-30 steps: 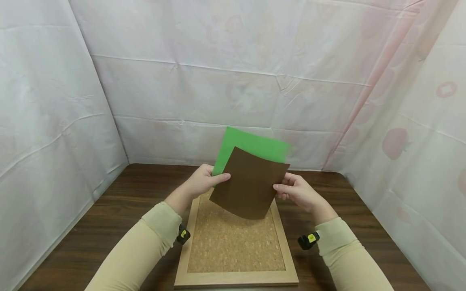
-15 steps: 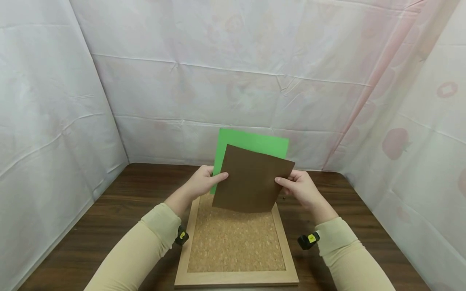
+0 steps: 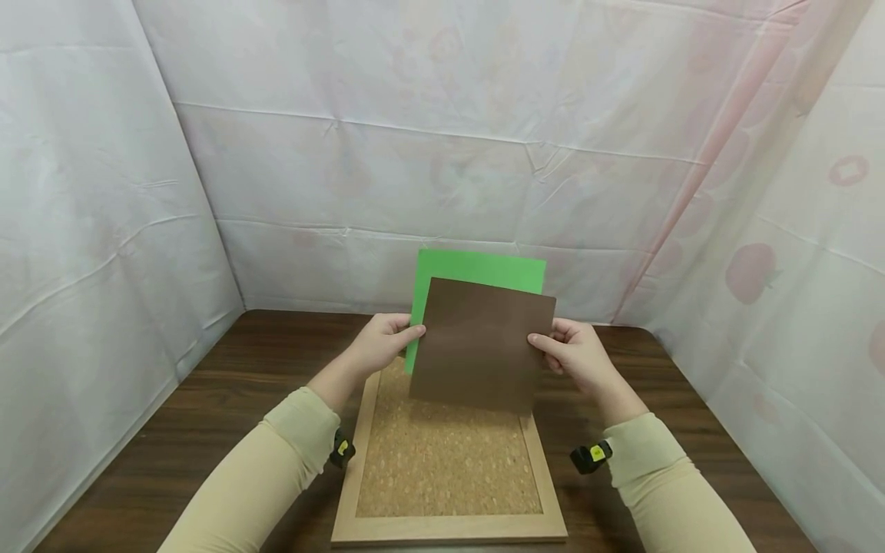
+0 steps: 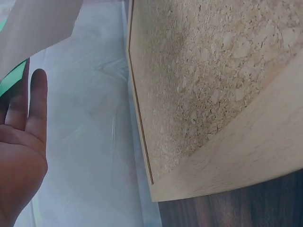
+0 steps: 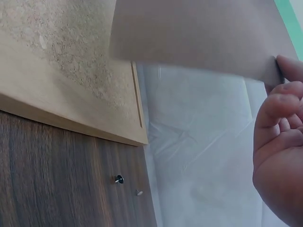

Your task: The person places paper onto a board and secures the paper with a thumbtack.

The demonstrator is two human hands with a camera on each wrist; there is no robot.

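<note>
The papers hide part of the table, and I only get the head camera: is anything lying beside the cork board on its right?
Observer: Yes, the right wrist view shows two small pins on the table, near a corner of the cork board.
Operator: What does the right hand grip?
Observer: The right hand pinches the brown sheet at its edge; the green sheet lies behind it.
Operator: The left fingers?
Observer: In the left wrist view the left hand has straight fingers behind the sheets.
</note>
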